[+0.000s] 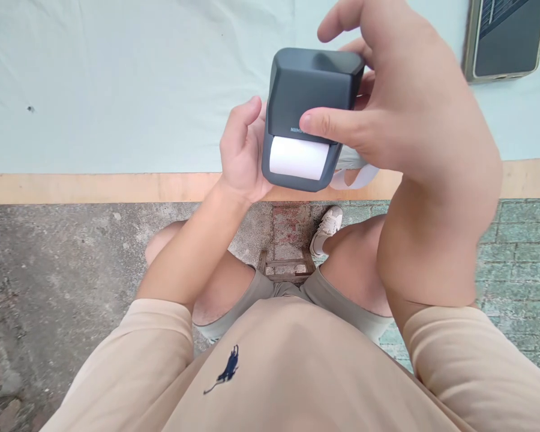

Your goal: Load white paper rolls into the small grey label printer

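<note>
A dark grey handheld label printer (312, 90) is held up over the table's near edge, with the lettering "NIIM" partly visible on its lid. White label paper (299, 157) shows at its front end. Below its right side hangs a curled, pale strip (355, 175). My left hand (245, 147) supports the printer from its left side and underneath; most of those fingers are hidden behind it. My right hand (396, 90) grips the right side, thumb lying across the lid by the lettering, index finger raised off the far corner.
A phone (506, 39) lies at the far right on the pale cloth (139, 84) covering the table. The table's bare wooden edge (94, 188) runs across in front of me. Below are my knees, a wooden stool (285, 264) and a paved floor (517, 258).
</note>
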Demonstrator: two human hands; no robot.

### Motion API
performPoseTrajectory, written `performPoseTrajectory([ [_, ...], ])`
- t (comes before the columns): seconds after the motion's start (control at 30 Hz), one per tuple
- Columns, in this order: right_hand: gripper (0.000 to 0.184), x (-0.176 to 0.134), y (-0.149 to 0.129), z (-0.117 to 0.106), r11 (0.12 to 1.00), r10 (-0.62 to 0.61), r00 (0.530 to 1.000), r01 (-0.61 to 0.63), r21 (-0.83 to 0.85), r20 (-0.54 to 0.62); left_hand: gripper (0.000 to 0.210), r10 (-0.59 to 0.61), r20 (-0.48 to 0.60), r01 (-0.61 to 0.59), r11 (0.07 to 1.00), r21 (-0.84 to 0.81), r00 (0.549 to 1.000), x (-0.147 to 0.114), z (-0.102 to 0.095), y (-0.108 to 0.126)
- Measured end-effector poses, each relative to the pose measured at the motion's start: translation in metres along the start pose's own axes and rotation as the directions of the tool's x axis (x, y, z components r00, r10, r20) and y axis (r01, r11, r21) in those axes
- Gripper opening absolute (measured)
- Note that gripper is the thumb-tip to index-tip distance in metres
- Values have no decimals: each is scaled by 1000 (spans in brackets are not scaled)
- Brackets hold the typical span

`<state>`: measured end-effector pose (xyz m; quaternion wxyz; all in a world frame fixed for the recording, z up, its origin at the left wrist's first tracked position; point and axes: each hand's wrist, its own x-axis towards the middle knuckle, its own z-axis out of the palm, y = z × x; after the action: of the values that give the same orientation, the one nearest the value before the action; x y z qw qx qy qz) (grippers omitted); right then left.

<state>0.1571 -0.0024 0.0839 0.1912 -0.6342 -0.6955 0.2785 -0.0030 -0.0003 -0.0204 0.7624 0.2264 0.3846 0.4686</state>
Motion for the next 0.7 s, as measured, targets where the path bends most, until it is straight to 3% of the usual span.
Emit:
performPoseTrajectory([
  [0.1,52,1,0,3,999,15,1000,-16,52,13,46,38,37,-39,999,22,999,-3,7,1],
  [0.27,44,2,6,4,992,-114,993,115,-49,18,40,36,98,-40,999,34,994,-9,24,11],
  [0.5,40,-4,13,-13,984,-172,982,175,-28,71,24,-5,94,3,1000,24,996,0,10,11],
  [0.7,58,-4,20,-17,963,-260,957,266,-34,124,24,50,37,-50,999,14,998,4,9,5],
])
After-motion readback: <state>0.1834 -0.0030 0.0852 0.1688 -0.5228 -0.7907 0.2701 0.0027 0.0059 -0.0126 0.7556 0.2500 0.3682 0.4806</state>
